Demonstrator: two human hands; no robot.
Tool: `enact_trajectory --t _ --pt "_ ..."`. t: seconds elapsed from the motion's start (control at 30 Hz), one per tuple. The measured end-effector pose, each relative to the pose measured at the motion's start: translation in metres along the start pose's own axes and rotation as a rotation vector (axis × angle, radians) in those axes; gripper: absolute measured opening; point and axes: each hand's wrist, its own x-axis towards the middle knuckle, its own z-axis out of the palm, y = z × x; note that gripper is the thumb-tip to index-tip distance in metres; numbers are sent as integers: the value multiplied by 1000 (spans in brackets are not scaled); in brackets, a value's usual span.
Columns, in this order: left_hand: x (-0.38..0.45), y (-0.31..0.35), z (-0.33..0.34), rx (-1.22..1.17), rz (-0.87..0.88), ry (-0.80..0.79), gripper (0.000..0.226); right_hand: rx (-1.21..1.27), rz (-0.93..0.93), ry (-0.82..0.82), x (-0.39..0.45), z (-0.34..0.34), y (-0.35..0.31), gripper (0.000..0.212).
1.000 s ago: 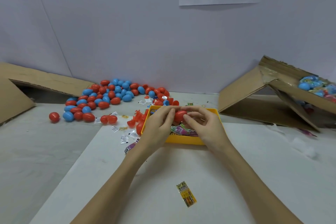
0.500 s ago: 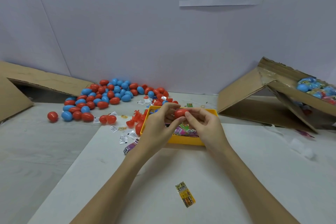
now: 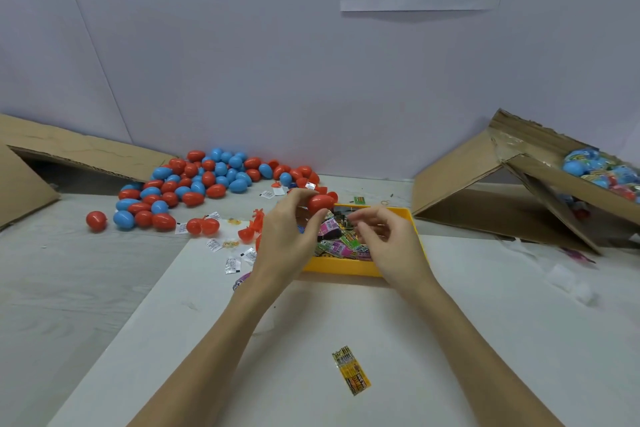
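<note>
Head-worn camera view, looking down over a pale counter (image 3: 467,329) as a person works at it with bare forearms reaching in from the near edge. The left hand (image 3: 291,241) pinches a red egg (image 3: 320,203) between thumb and fingertips, holding it just above the far left corner of a yellow tray (image 3: 341,269), probably so that anything dropped falls back into the tray. The egg is a smooth, glossy plastic shell, plain red, lying on its side in the grip; it looks closed, though fingers hide part of its seam. The right hand (image 3: 393,246) hovers over the tray just beside the egg without touching it, its fingers loosely curled and seemingly holding nothing, well placed to pick from the bright packets (image 3: 337,246) heaped in the tray. To the far left lies a pile of red and blue eggs (image 3: 204,180), likely parked there within easy reach of the left hand. Between pile and tray are scattered white slips (image 3: 232,265) and opened red halves (image 3: 254,225). At the far right a tipped cardboard box (image 3: 460,177) holds wrapped eggs (image 3: 602,172). One loose yellow packet (image 3: 351,370) lies alone near the viewer.
</note>
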Motion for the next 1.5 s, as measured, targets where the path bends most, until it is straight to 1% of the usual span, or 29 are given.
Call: enact_trajectory --t 0.07,0.13,0.2,0.3,0.37,0.5,0.53,0.57,0.67,0.73,0.8,0.87,0.93,1.0,1.07,1.2,1.3,1.4,1.5 --pt "3 -4 -4 7 -46 45 32 -300 -78 -95 -1 3 -1 21" --pt "4 -5 -6 22 -76 69 34 -526 -125 -202 -3 11 -2 22" --pt "5 -5 -5 39 -95 69 37 -684 -123 -268 -6 19 -4 32" --pt "4 -5 -2 62 -100 45 40 -826 -105 -294 -9 24 -6 42" --pt "4 -4 -1 65 -93 32 40 -816 -108 -267 -10 25 -7 44" --pt "4 -4 -1 66 -83 19 40 -573 -125 -107 -10 20 -4 36" --pt "4 -5 -1 69 -82 16 40 -535 -116 -95 -10 18 -4 36" --pt "4 -5 -1 72 -80 13 40 -549 -105 -116 -10 17 -4 38" --pt "4 -6 0 73 -76 2 41 -801 -67 -247 -11 19 -4 46" --pt "3 -6 0 79 -73 -3 41 -845 -58 -239 -10 21 -6 45" --pt "3 -7 1 78 -64 -11 39 -758 -98 -168 -9 20 -7 39" --pt "3 -8 1 73 -57 -20 38 -627 -164 -50 -10 14 -7 26" --pt "2 -8 1 71 -43 -28 37 -512 -187 76 -11 7 -10 18" --pt "1 -7 1 67 -25 -45 36 -408 -159 149 -11 1 -11 19" --pt "-1 -6 3 72 -7 -69 35 -367 -105 173 -11 -2 -10 23" --pt "-5 -3 6 78 40 -136 33 -369 -50 172 -10 -6 -6 13" --pt "-7 -2 7 113 58 -175 39 -426 -53 176 -10 -6 -4 18" --pt "-7 0 6 127 83 -186 44 -481 -102 208 -8 -4 -3 20" --pt "-7 3 6 72 107 -178 41 -464 -126 237 -8 -5 -4 21"
